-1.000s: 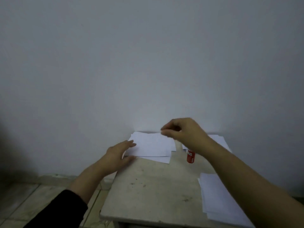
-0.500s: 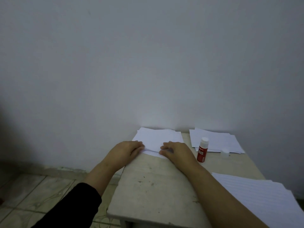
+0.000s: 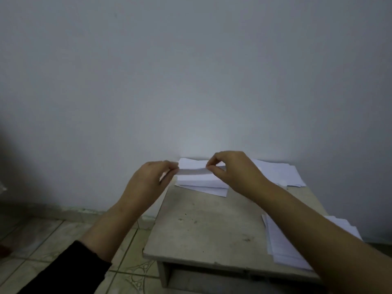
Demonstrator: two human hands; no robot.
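Both the left hand (image 3: pixel 148 179) and the right hand (image 3: pixel 235 170) pinch a folded white paper (image 3: pixel 193 166), lifted above the paper stack (image 3: pixel 201 183) on the table's (image 3: pixel 201 225) far left.

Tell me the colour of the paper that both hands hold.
The paper is plain white, seen best in the head view.

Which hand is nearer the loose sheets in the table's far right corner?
Right. The right hand, just left of the loose sheets, overlaps them in view; the left hand is farther left, past the table's left edge. Both pinch the folded paper.
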